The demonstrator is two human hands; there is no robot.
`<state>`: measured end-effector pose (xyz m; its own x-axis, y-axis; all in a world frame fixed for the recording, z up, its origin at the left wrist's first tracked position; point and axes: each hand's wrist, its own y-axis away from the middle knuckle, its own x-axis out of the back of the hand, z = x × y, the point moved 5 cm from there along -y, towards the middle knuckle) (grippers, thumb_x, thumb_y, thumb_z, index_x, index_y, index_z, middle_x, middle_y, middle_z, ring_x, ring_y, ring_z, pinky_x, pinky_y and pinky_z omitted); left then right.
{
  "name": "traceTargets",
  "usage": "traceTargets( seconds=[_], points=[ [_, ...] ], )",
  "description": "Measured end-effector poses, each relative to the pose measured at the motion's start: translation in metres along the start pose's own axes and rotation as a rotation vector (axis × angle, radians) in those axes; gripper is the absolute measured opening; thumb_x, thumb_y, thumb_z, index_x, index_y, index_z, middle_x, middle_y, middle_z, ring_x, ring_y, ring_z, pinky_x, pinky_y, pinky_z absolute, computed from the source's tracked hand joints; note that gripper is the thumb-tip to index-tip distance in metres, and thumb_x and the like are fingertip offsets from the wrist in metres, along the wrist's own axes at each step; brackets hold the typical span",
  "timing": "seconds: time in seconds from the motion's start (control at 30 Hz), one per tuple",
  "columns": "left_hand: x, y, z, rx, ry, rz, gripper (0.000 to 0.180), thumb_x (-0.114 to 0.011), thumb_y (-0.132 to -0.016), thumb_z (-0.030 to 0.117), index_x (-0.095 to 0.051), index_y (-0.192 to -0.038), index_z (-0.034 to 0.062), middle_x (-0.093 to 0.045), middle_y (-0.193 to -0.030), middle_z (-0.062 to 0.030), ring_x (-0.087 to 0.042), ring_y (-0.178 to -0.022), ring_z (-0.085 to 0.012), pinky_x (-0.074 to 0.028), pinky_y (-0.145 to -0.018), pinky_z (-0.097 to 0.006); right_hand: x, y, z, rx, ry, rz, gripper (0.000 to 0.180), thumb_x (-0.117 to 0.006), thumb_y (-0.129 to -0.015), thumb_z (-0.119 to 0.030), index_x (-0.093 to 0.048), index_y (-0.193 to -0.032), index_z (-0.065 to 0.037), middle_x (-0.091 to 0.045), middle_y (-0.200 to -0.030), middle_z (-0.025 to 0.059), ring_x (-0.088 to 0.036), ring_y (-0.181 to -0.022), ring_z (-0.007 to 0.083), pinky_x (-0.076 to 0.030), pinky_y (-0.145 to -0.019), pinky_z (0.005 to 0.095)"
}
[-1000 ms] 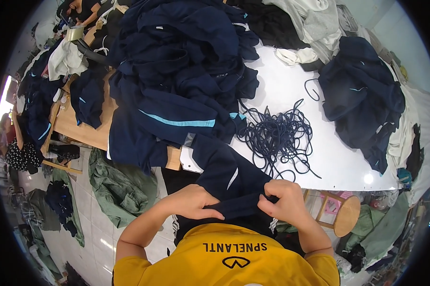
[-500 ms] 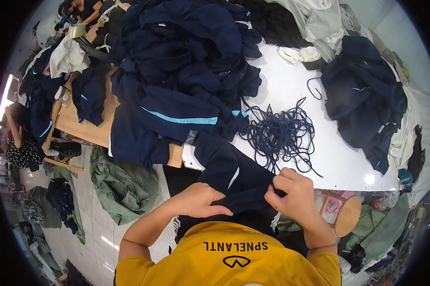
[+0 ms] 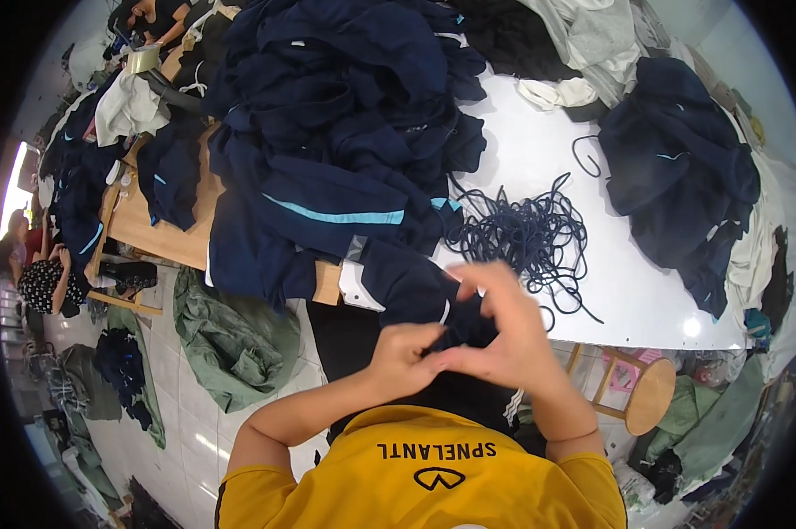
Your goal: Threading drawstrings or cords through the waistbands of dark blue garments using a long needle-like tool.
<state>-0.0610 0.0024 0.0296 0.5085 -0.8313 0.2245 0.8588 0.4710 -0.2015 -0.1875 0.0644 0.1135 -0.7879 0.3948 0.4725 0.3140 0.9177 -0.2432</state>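
Navy garment (image 3: 416,291) hangs off the near edge of the white counter (image 3: 539,159), its length running from the pile toward the person. Head view: left hand (image 3: 402,353) and right hand (image 3: 504,339) meet, both pinching its nearest end; the cord tangle (image 3: 526,234) lies just beyond.

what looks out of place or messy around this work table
A green garment lies crumpled on the tiled floor left of the table, and more clothes are strewn beyond it. On the white table, dark blue cords sit in a loose tangle, some trailing off.
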Motion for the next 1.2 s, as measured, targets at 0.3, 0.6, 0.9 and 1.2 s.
traceTargets(
  seconds=[0.3, 0.6, 0.9, 1.2],
  points=[
    [0.113, -0.015, 0.062, -0.254, -0.529, 0.450, 0.017, -0.075, -0.060, -0.001, -0.062, -0.071, -0.0003, -0.055, -0.060, -0.0120, -0.053, -0.049, -0.0289, -0.038, -0.047, -0.031, 0.044, 0.007, 0.012, 0.173, 0.290, 0.313, 0.055, -0.058, -0.061, 0.008, -0.058, -0.114, -0.004, -0.058, -0.114, 0.0167, -0.058, -0.099, 0.0314, -0.047, -0.085, 0.0341],
    [0.064, -0.011, 0.053, -0.135, -0.289, 0.116, 0.011, -0.073, -0.071, 0.004, -0.063, -0.074, -0.0003, -0.053, -0.054, -0.0110, -0.052, -0.043, -0.0221, -0.035, -0.043, -0.028, -0.011, -0.022, 0.008, 0.338, 0.143, 0.382, 0.059, -0.066, -0.057, 0.001, -0.055, -0.114, -0.006, -0.059, -0.104, 0.0138, -0.059, -0.087, 0.0324, -0.046, -0.073, 0.0373],
    [0.068, 0.049, 0.011, 0.350, 0.110, 0.153, 0.022, -0.069, -0.084, 0.011, -0.060, -0.069, -0.0030, -0.052, -0.055, -0.0006, -0.042, -0.056, -0.0023, -0.035, -0.048, -0.022, 0.092, -0.010, 0.148, -0.233, 1.034, 0.501, 0.073, -0.065, -0.065, 0.004, -0.049, -0.133, -0.019, -0.050, -0.129, 0.0130, -0.055, -0.107, 0.0318, -0.045, -0.085, 0.0393],
    [0.180, -0.040, 0.120, -0.646, -1.124, 0.692, 0.019, -0.080, -0.066, 0.010, -0.065, -0.077, 0.0070, -0.062, -0.069, -0.0057, -0.057, -0.057, -0.0225, -0.045, -0.052, -0.032, 0.056, 0.012, 0.063, 0.048, -0.016, -0.137, 0.112, -0.085, -0.063, -0.034, -0.019, -0.148, -0.001, -0.029, -0.148, 0.0218, -0.035, -0.134, 0.0326, -0.030, -0.109, 0.0417]
  ],
)
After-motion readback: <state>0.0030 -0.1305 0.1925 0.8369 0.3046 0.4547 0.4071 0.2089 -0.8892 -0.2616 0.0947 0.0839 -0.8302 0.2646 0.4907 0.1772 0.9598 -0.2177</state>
